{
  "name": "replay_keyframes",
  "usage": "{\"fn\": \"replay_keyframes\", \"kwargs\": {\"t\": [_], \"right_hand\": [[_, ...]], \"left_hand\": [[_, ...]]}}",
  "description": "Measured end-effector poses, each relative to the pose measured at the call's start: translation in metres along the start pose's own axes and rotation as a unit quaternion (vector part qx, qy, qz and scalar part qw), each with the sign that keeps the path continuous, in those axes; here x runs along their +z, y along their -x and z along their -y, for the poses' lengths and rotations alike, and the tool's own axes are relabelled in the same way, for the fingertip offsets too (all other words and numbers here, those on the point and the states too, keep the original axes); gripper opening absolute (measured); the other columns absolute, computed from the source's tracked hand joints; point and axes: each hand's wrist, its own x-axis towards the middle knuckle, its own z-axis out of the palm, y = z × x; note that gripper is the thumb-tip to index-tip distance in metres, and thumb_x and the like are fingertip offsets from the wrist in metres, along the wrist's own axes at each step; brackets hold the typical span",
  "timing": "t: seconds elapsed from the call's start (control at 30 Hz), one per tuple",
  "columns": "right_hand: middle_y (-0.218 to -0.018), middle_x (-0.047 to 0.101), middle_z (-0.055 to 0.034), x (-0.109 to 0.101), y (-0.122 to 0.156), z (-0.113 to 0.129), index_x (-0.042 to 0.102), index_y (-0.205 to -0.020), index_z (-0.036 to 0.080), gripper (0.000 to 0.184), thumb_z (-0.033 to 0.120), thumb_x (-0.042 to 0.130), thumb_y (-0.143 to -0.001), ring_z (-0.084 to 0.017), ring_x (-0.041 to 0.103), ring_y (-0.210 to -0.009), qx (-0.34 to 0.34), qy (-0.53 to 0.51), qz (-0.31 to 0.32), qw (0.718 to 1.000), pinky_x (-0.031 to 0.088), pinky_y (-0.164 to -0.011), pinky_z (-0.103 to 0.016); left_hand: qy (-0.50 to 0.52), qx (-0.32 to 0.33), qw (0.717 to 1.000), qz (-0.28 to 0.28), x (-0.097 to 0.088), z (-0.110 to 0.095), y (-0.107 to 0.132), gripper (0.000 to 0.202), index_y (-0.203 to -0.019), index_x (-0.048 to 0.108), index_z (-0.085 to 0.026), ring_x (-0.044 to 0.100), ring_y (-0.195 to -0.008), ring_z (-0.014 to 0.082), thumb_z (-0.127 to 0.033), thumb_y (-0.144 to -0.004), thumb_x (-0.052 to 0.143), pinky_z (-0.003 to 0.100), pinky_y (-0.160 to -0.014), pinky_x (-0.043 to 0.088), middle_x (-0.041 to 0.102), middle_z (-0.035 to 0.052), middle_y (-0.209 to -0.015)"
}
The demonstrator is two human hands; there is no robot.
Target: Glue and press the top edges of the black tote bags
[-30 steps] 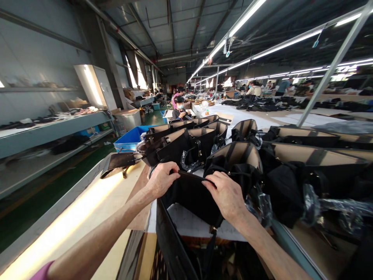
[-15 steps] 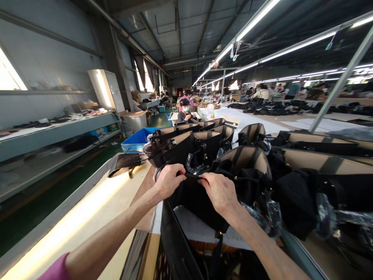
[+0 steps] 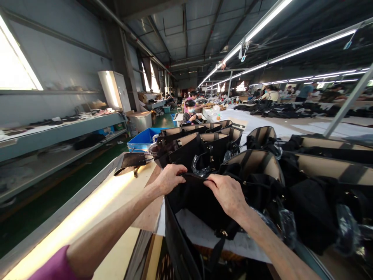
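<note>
A black bag panel (image 3: 198, 198) hangs between my two hands, its top edge pinched at both ends. My left hand (image 3: 171, 179) grips that edge on the left, thumb and fingers pressed together. On the right, my right hand (image 3: 225, 192) pinches the same edge with the thumb on top. Below the panel, a black strap with a metal fitting (image 3: 223, 233) dangles. A long black piece (image 3: 182, 241) curves down under my left hand; whether it joins the panel I cannot tell.
Several black tote bags with beige linings (image 3: 253, 163) stand beyond and to the right, some handles wrapped in clear plastic. A blue bin (image 3: 142, 140) is at the far left, near a small black piece (image 3: 129, 162) on the table (image 3: 96, 206). A co-worker (image 3: 190, 112) sits farther back.
The whole view has shifted slightly, so the surroundings sit farther right. Both hands keep their pinch on the panel's edge; the strap's metal fitting shows more plainly.
</note>
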Motion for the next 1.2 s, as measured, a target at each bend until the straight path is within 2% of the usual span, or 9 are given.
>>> {"fn": "replay_keyframes", "kwargs": {"t": [0.23,0.43,0.73,0.9,1.07,1.2], "right_hand": [[-0.077,0.067,0.0016,-0.001,-0.003,0.000,0.069,-0.084,0.027,0.011,0.023,0.061,-0.091,-0.021,0.063,-0.075,0.020,0.008,0.014,1.000,0.037,-0.062,-0.028],[-0.075,0.067,-0.0005,-0.002,-0.013,0.005,0.068,-0.081,0.026,0.011,0.029,0.062,-0.090,-0.022,0.063,-0.074,0.028,0.046,0.032,0.998,0.035,-0.059,-0.028],[-0.080,0.067,-0.0005,0.007,-0.028,0.020,0.067,-0.085,0.024,0.012,0.029,0.059,-0.093,-0.021,0.062,-0.079,-0.026,0.056,0.045,0.997,0.035,-0.060,-0.027],[-0.082,0.067,0.0013,0.011,-0.035,0.025,0.066,-0.089,0.026,0.010,0.028,0.057,-0.093,-0.020,0.062,-0.083,-0.062,0.037,0.053,0.996,0.035,-0.062,-0.025],[-0.076,0.066,0.0018,0.013,-0.038,0.024,0.065,-0.084,0.025,0.015,0.028,0.055,-0.095,-0.019,0.063,-0.079,-0.070,0.032,0.063,0.995,0.034,-0.060,-0.024],[-0.078,0.067,0.0004,0.013,-0.039,0.026,0.065,-0.084,0.025,0.017,0.029,0.053,-0.095,-0.020,0.063,-0.080,-0.072,0.047,0.067,0.994,0.035,-0.062,-0.025]], "left_hand": [[0.081,-0.019,0.997,-0.006,0.005,0.002,-0.001,0.018,-0.080,0.067,-0.016,0.049,-0.067,0.0141,-0.023,-0.068,0.055,0.023,-0.060,0.036,0.057,-0.0025,-0.068],[0.095,-0.031,0.995,0.001,0.006,0.000,-0.001,0.017,-0.076,0.067,-0.016,0.045,-0.061,0.0122,-0.025,-0.067,0.055,0.022,-0.056,0.031,0.052,-0.0037,-0.062],[0.070,-0.054,0.996,-0.006,0.005,-0.005,0.002,0.020,-0.079,0.069,-0.018,0.046,-0.064,0.0130,-0.026,-0.068,0.055,0.022,-0.056,0.032,0.054,-0.0033,-0.062],[0.063,-0.041,0.997,-0.015,0.006,-0.004,0.002,0.020,-0.081,0.069,-0.018,0.048,-0.066,0.0129,-0.027,-0.069,0.056,0.021,-0.059,0.034,0.056,-0.0036,-0.065],[0.024,-0.049,0.998,-0.018,0.003,-0.010,0.005,0.022,-0.084,0.070,-0.018,0.048,-0.064,0.0122,-0.027,-0.072,0.055,0.021,-0.057,0.033,0.054,-0.0039,-0.063],[-0.027,-0.044,0.999,-0.011,-0.002,-0.019,0.007,0.022,-0.086,0.071,-0.019,0.051,-0.065,0.0126,-0.025,-0.074,0.053,0.021,-0.058,0.034,0.058,-0.0029,-0.064]]}}
